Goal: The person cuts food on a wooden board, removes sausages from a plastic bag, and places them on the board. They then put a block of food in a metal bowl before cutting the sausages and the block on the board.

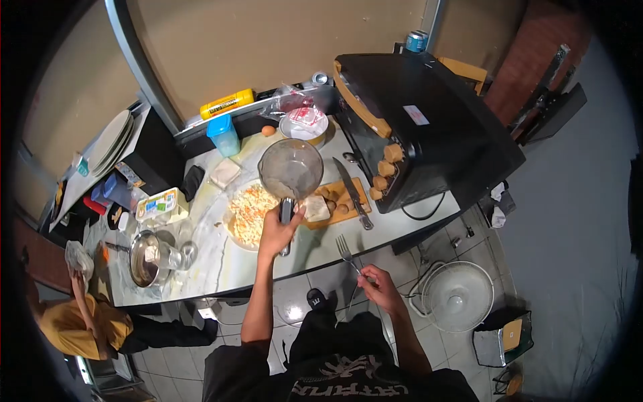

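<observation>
My left hand (280, 231) is closed round the black handle of a saucepan (291, 169), held over the counter. Under and beside the pan lies a plate of shredded food (249, 214), white and orange. To its right, a wooden board (351, 206) bears small brown round pieces and a whitish block (316, 208). A knife (351, 191) lies across the board, its handle toward the front edge. My right hand (378, 287) is closed on a fork (345, 249), tines pointing up and away, in front of the counter edge.
A black oven (442, 127) stands at the right. At the left are a metal pot (144, 261), a margarine tub (161, 206) and stacked plates (110, 144). An egg (268, 130) and bowl (303, 127) sit behind. Another person (90, 321) stands lower left; a fan (459, 297) is right.
</observation>
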Available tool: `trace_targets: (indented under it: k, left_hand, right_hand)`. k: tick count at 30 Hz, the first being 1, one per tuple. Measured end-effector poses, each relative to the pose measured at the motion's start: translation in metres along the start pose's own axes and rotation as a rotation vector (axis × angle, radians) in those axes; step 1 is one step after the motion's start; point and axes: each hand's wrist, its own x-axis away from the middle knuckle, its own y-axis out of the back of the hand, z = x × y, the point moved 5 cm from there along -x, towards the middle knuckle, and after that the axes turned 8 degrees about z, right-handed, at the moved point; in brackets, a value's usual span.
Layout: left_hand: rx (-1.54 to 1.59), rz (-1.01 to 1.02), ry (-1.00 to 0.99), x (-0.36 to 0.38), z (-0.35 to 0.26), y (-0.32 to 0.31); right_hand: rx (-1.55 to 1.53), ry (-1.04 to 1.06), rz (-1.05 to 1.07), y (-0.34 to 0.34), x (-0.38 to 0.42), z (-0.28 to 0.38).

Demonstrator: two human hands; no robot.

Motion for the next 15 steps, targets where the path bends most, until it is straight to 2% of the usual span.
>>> trace_targets:
  k: [3, 6, 8, 10, 12, 14, 15]
  left_hand:
    - [0.1, 0.026, 0.104, -0.058, 0.041, 0.005]
    - [0.086, 0.062, 0.122, -0.084, 0.059, 0.004]
    - [0.114, 0.105, 0.2, -0.093, 0.067, 0.0]
    - [0.147, 0.111, 0.055, -0.107, 0.074, -0.003]
    - [0.101, 0.095, 0.085, -0.115, 0.076, -0.001]
    - [-0.023, 0.208, 0.251, -0.117, 0.071, -0.002]
    - [-0.042, 0.207, 0.231, -0.121, 0.077, -0.004]
  right_hand:
    - [0.092, -0.014, -0.046, -0.007, -0.037, -0.003]
    - [0.101, 0.036, -0.06, -0.009, -0.062, 0.001]
    - [0.106, 0.025, -0.057, -0.005, -0.075, 0.008]
    - [0.143, 0.015, -0.003, 0.001, -0.089, 0.014]
    - [0.183, 0.026, 0.018, 0.006, -0.105, 0.022]
    - [0.184, -0.025, 0.089, 0.009, -0.118, 0.03]
    - [0.187, -0.028, 0.107, 0.013, -0.126, 0.036]
